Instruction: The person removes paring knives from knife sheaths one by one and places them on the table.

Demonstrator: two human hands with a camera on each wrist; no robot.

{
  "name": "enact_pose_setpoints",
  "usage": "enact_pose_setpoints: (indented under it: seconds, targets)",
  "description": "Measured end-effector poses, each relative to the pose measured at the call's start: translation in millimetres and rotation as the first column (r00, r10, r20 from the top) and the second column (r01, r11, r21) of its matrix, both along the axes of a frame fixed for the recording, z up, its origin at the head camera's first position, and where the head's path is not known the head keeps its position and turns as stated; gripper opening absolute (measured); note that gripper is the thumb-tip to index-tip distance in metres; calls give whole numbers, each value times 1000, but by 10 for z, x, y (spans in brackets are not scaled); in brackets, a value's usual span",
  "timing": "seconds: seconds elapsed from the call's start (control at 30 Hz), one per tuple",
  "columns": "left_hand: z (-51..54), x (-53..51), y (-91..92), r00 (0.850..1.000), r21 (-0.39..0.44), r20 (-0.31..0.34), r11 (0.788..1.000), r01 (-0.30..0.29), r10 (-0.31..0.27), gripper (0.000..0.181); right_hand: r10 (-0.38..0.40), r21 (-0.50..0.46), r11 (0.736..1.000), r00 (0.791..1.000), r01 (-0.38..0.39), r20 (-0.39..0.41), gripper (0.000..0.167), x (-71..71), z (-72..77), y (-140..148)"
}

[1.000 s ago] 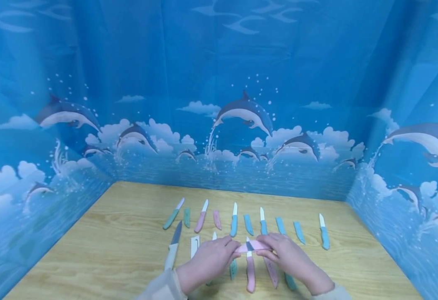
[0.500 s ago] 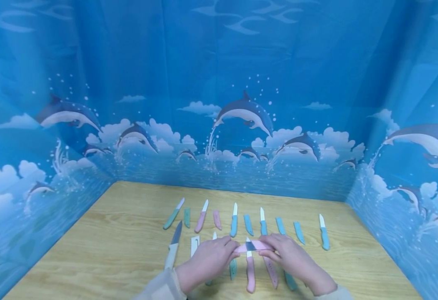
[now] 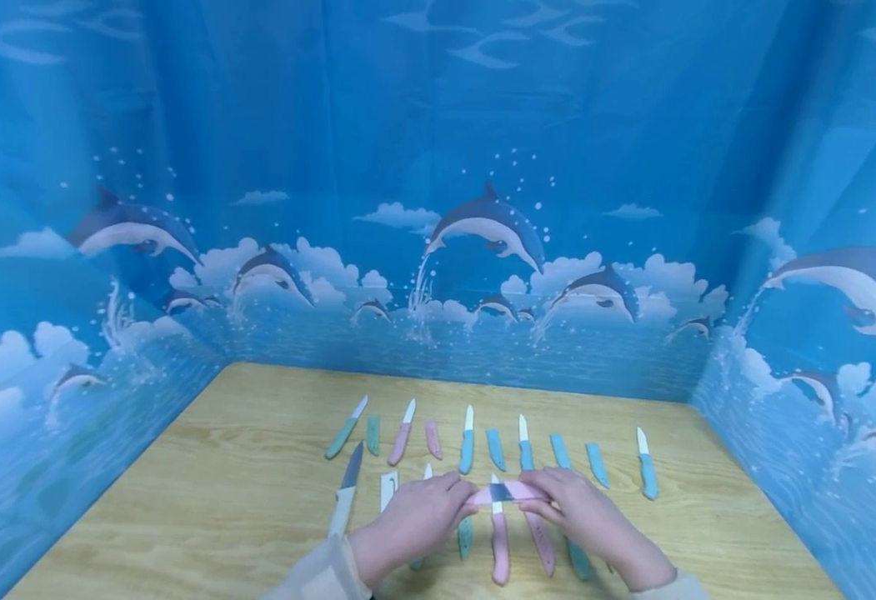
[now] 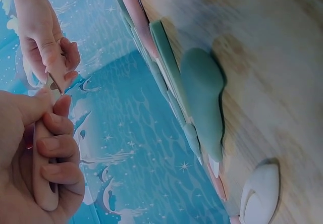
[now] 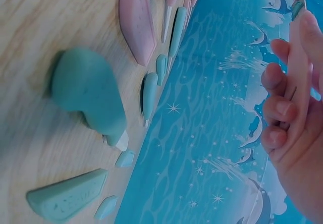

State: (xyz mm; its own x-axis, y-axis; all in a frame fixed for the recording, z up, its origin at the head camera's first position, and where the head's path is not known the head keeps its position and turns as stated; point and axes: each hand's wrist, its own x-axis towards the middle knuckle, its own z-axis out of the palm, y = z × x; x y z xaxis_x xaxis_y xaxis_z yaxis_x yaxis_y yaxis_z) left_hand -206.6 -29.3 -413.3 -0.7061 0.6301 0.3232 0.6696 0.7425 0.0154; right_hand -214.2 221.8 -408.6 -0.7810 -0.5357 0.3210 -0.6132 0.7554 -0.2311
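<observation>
In the head view both hands are up over the front rows of knives. My left hand [image 3: 417,518] grips the pink handle [image 4: 44,178] of a knife, fingers curled round it in the left wrist view. The knife's blade [image 3: 501,492] shows as a short dark strip between the hands. My right hand [image 3: 586,517] holds the pink sheath [image 5: 299,77] at the blade's other end; how much blade lies inside is hidden. Below them on the table lie another pink-handled knife [image 3: 500,546] and a pink sheath [image 3: 540,543].
Several knives and sheaths lie in two rows on the wooden table [image 3: 182,500]. A white-handled knife [image 3: 343,504] and white sheath [image 3: 388,487] are left of the hands. A blue-handled knife [image 3: 648,475] lies far right. A dolphin-print curtain [image 3: 438,333] encloses the back and sides.
A little more of the dark blade shows between the hands than a second ago, as the right hand has shifted slightly to the right. The things on the table have not moved.
</observation>
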Motion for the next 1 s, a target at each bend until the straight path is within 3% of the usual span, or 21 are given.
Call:
enact_pose_setpoints:
  seconds: [0.37,0.67,1.0]
  targets:
    - [13,7,-48,1000,2,7,1000,6,-6,27,-15,1,1000,1000,15,-10,32,1,6,-6]
    - [18,6,-128,999,1,-39,1000,8,-8,27,-28,-14,1000,998,27,-53,33,-1,30,19]
    - [21,3,-131,1000,15,-12,1000,6,-6,27,-83,3,997,995,83,49,33,17,44,71]
